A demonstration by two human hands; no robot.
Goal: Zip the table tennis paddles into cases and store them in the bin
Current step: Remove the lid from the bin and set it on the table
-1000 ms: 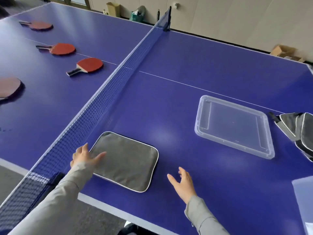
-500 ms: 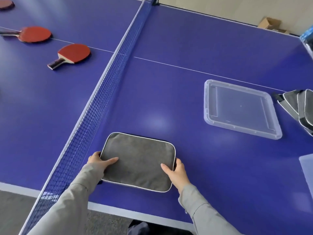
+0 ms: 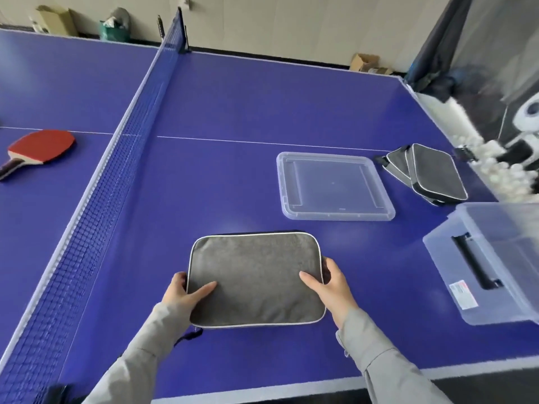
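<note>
**A:** What sits at the centre of the frame?

**B:** A flat grey fabric paddle case with white piping, rectangular with rounded corners, lying low in the middle of the frame on the blue counter. The left hand grips its left edge, thumb laid on top and fingers curled under the rim. The right hand grips the right edge the same way. Whether the zip is fully closed, I cannot tell; a dark pull tab shows at the lower left corner.

**A:** How should this step be done well?

**B:** My judgement: check the zip runs all the way round, then lift the case level with both hands so whatever is inside does not slide. Carry it rightward to the clear plastic storage bin at the right edge of the frame, and lower it flat rather than dropping it.

**A:** What else is nearby?

**B:** Above and right of the case lies a clear plastic lid, upside down. Further right, a small overlapping pile of grey zipped cases rests on the counter. The blue net runs diagonally up the left. Beyond it, at the left edge, lies a red-faced wooden paddle, not yet cased.
</note>
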